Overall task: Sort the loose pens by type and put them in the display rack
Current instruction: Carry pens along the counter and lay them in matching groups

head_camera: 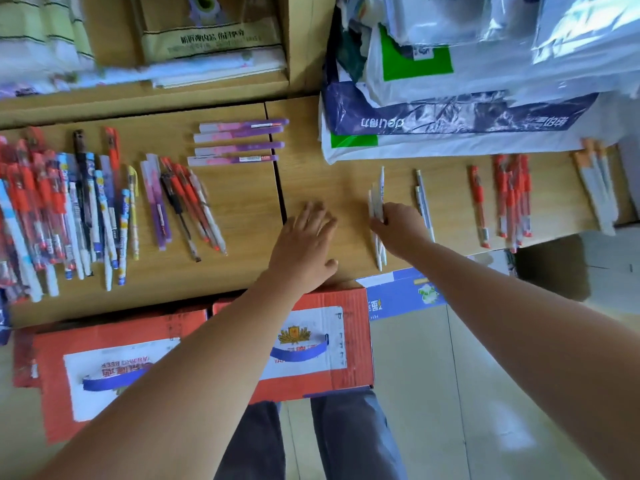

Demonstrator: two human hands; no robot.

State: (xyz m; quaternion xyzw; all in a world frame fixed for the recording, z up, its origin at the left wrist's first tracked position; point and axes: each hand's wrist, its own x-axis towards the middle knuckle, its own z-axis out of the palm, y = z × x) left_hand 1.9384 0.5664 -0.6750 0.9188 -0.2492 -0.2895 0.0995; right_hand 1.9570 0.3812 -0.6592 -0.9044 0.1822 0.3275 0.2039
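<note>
Loose pens lie in groups on a wooden counter (311, 168). A big mixed pile of red and white-blue pens (52, 209) fills the far left, with a smaller mixed bunch (183, 202) beside it and several purple pens (239, 142) laid crosswise behind. My left hand (304, 244) rests flat on bare wood, fingers straight. My right hand (401, 226) holds a few thin white pens (377, 202) against the counter. Further right lie two grey-white pens (424, 202), a single red pen (479, 206), a red bunch (512, 199) and orange-tipped white pens (595, 181). No display rack is visible.
Plastic bags of stock (450, 98) are heaped at the back right of the counter. Shelves with packaged goods (207, 46) rise behind on the left. A red cardboard box (207, 351) and a blue box (401, 292) stand on the floor below the front edge.
</note>
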